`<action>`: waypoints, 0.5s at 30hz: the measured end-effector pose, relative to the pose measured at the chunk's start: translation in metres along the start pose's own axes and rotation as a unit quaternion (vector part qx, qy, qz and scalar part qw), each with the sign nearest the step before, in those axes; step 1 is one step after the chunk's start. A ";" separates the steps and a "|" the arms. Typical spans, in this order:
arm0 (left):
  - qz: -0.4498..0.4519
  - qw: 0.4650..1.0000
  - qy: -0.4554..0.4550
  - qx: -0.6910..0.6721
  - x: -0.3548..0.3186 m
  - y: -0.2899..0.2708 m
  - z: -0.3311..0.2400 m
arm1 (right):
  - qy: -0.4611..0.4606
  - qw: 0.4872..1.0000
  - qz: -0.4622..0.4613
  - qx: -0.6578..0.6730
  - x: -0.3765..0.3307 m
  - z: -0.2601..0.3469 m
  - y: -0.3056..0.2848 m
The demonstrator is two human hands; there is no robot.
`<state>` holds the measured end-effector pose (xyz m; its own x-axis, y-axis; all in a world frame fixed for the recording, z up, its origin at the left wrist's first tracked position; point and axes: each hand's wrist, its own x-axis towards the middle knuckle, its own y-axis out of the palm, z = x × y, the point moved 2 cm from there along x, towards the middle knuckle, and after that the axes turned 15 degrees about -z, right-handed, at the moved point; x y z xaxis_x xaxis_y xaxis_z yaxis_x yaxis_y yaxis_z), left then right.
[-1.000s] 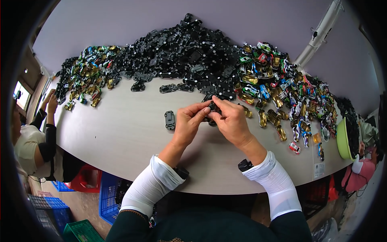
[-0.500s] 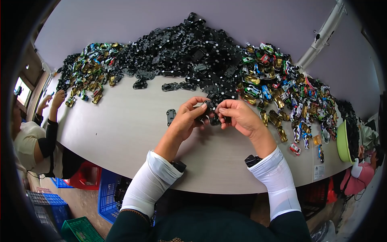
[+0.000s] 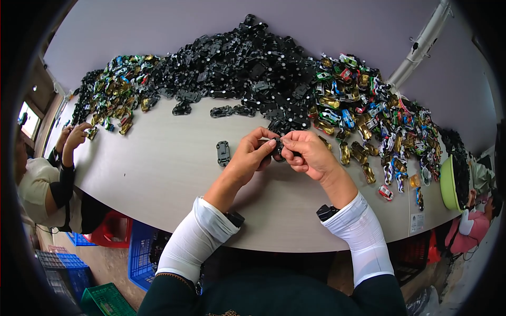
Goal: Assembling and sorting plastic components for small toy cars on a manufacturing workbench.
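Note:
My left hand [image 3: 252,157] and my right hand [image 3: 307,154] meet over the middle of the white table [image 3: 158,174]. Both pinch a small black toy car part [image 3: 278,148] between the fingertips; most of it is hidden by my fingers. A single black toy car chassis [image 3: 223,152] lies flat on the table just left of my left hand. Behind my hands rises a big heap of black chassis parts [image 3: 247,68].
Colourful toy car bodies are piled at the right [image 3: 369,116] and at the far left [image 3: 116,95]. A co-worker's hand [image 3: 76,138] reaches into the left pile. A green bowl [image 3: 449,184] sits at the right edge. Blue and red crates [image 3: 132,247] stand under the table.
My hands have drawn slightly toward me from the black heap, still together around the small black part. The lone chassis has not moved.

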<state>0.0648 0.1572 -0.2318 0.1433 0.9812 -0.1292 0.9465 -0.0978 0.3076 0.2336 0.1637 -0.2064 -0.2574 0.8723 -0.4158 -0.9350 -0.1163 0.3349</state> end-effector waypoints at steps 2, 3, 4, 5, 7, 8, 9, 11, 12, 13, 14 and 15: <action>-0.002 1.000 -0.002 -0.004 0.000 -0.001 0.001 | -0.004 1.000 -0.001 -0.007 -0.001 0.000 0.002; -0.002 1.000 -0.002 -0.005 0.000 -0.002 0.001 | -0.009 1.000 -0.001 -0.012 -0.001 0.000 0.002; -0.004 1.000 0.000 0.003 0.000 -0.002 0.001 | -0.014 1.000 -0.003 -0.016 -0.002 0.000 0.002; -0.006 1.000 0.002 0.010 0.001 -0.001 0.002 | -0.014 1.000 -0.004 -0.016 -0.002 -0.001 0.002; -0.021 0.999 0.018 0.022 0.000 -0.001 0.005 | -0.050 0.996 -0.024 -0.065 -0.002 -0.004 0.005; -0.036 0.998 0.034 0.034 0.000 -0.001 0.006 | -0.049 0.996 -0.023 -0.064 -0.003 -0.006 0.007; -0.037 0.998 0.034 0.034 0.000 0.000 0.008 | -0.082 0.990 -0.042 -0.104 -0.003 -0.008 0.010; -0.048 0.991 0.102 0.072 0.001 0.002 0.007 | -0.114 0.981 -0.063 -0.143 -0.002 -0.008 0.009; -0.048 0.991 0.102 0.072 0.000 0.002 0.004 | -0.107 0.982 -0.062 -0.142 -0.002 -0.006 0.007; -0.040 0.994 0.070 0.074 -0.001 0.002 -0.001 | -0.101 0.983 -0.062 -0.141 -0.002 -0.004 0.005; -0.033 0.996 0.038 0.077 -0.001 0.002 -0.003 | -0.100 0.983 -0.063 -0.141 -0.003 -0.001 0.003; -0.032 0.996 0.038 0.077 -0.001 0.002 -0.001 | -0.080 0.986 -0.055 -0.135 -0.003 0.001 0.002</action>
<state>0.0663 0.1564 -0.2299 0.0639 0.9954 -0.0712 0.9869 -0.0524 0.1529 0.2329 0.1610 -0.2033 -0.1284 0.9478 -0.2918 -0.9917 -0.1194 0.0485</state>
